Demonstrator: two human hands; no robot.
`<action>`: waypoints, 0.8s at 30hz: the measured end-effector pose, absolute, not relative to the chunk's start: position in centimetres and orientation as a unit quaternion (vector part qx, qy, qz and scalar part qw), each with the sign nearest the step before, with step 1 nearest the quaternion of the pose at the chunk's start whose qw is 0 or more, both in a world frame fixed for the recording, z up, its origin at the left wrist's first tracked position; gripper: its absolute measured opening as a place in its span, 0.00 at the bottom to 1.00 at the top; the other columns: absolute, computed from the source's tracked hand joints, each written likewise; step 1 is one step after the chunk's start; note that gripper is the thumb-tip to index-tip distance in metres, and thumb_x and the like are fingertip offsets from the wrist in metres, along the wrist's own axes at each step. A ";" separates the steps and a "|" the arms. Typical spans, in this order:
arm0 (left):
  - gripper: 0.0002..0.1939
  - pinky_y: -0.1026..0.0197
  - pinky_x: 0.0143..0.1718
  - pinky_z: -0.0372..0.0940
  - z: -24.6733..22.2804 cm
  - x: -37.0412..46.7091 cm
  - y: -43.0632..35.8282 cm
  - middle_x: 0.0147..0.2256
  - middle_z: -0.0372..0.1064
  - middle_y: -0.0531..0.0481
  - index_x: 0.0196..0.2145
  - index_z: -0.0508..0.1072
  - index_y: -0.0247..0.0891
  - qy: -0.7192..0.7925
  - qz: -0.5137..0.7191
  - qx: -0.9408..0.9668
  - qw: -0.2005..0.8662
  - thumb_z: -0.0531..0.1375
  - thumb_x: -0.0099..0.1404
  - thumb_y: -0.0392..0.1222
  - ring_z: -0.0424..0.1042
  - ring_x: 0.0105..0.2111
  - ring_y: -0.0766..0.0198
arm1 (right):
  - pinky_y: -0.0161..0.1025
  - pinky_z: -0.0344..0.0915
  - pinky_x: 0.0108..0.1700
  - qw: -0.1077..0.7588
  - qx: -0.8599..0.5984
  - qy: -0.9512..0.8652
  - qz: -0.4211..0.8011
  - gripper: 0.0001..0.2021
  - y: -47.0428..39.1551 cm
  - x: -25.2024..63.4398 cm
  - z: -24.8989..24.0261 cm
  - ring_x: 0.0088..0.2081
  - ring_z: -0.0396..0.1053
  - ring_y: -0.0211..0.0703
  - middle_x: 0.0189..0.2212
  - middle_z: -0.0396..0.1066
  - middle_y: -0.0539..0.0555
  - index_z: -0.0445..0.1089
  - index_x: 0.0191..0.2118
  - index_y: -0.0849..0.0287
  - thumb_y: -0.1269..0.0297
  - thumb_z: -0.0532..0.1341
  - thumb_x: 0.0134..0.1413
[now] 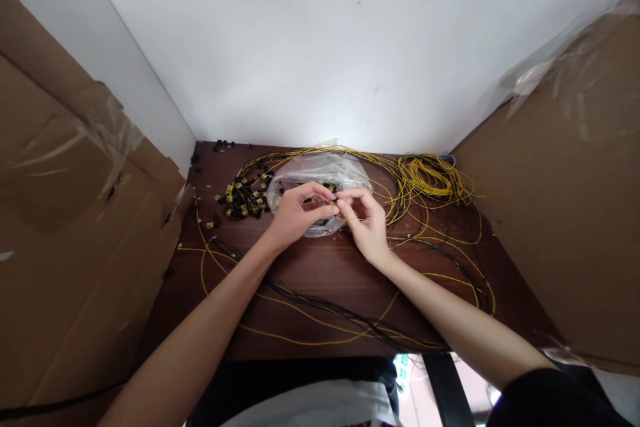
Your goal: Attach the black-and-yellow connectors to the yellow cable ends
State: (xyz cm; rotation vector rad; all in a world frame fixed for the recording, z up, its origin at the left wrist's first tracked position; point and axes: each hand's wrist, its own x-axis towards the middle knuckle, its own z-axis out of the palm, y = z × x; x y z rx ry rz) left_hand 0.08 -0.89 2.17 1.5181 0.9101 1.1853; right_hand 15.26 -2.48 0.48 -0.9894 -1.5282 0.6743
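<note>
My left hand (303,211) and my right hand (367,217) meet over a clear plastic bag (320,172), fingertips almost touching. Between the left thumb and fingers is a small dark connector (336,198), mostly covered by the fingers. The right thumb and forefinger pinch close beside it, and a thin yellow wire (356,219) runs out at these fingers. Exactly how wire and connector meet is hidden. Small black and yellow pieces show inside the bag, partly behind the hands.
Left of the bag lies a pile of black and yellow connectors (245,197). A coil of yellow wire (433,177) sits at the back right. Loose black wires (345,310) cross the brown table (320,263). Cardboard walls (75,213) flank both sides, with a white wall behind.
</note>
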 end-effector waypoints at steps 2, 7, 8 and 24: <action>0.10 0.63 0.35 0.68 2.2 0.1 -0.9 0.31 0.71 0.49 0.30 0.72 0.34 0.373 0.488 0.621 0.486 0.66 0.49 0.38 0.70 0.33 0.65 | 0.39 0.64 0.37 0.575 -0.417 -0.644 0.285 0.06 -2.4 15.2 0.5 0.33 0.66 0.39 0.31 0.68 0.51 0.68 0.37 0.55 0.61 0.60 0.54; 0.10 0.61 0.33 0.70 2.4 0.1 -1.0 0.32 0.73 0.48 0.31 0.72 0.34 0.364 0.483 0.608 0.515 0.66 0.50 0.38 0.71 0.29 0.65 | 0.38 0.64 0.35 0.574 -0.418 -0.644 0.286 0.06 -2.4 15.2 0.7 0.31 0.65 0.39 0.30 0.66 0.50 0.67 0.36 0.55 0.61 0.60 0.54; 0.11 0.62 0.32 0.70 2.5 0.1 -1.1 0.32 0.73 0.48 0.33 0.73 0.35 0.360 0.482 0.607 0.519 0.65 0.51 0.38 0.71 0.28 0.66 | 0.37 0.63 0.35 0.569 -0.418 -0.648 0.284 0.06 -2.4 15.2 0.8 0.31 0.64 0.38 0.29 0.66 0.50 0.67 0.36 0.55 0.61 0.59 0.54; 0.10 0.69 0.22 0.60 4.9 -3.8 0.9 0.25 0.70 0.52 0.31 0.76 0.34 0.448 0.653 0.525 0.312 0.65 0.50 0.41 0.62 0.20 0.73 | 0.34 0.56 0.24 0.369 -0.393 -0.758 0.366 0.08 -0.2 20.1 7.3 0.21 0.60 0.31 0.21 0.70 0.47 0.75 0.28 0.58 0.58 0.64 0.48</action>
